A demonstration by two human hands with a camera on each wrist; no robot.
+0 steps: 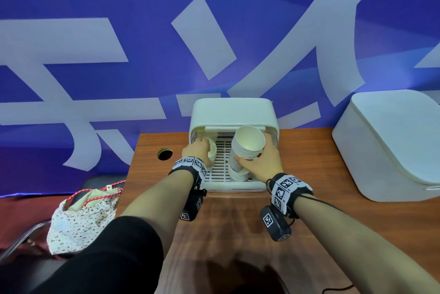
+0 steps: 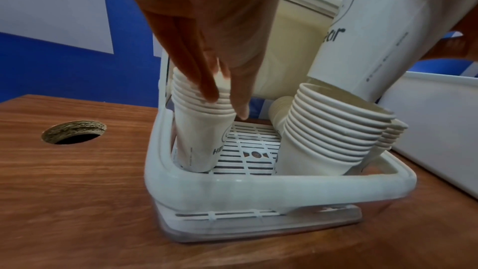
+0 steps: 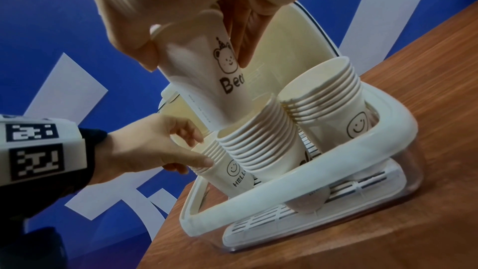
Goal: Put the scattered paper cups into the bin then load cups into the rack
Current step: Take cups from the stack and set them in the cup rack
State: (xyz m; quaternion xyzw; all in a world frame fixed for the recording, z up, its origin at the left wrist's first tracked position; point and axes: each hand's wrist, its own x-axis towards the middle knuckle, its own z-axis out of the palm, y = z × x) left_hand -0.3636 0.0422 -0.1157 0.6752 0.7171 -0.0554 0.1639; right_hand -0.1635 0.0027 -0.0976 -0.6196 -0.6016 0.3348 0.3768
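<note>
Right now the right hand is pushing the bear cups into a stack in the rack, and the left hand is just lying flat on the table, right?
Not quite. The left hand isn't on the table; the right wrist view shows its fingers pinching the smiley stack inside the rack. The right hand is indeed pushing the bear cups into a stack.

- The head view is evenly and fairly brightly lit; the blue backdrop bows strongly toward the edges from the wide lens.
- A soft dark shadow falls on the wooden table at the bottom middle, with faint sheen on the wood above it.
- In the left wrist view the left hand is close, dim and soft-edged.
- In the right wrist view the right hand is pale and washed out, and the corners darken.
</note>
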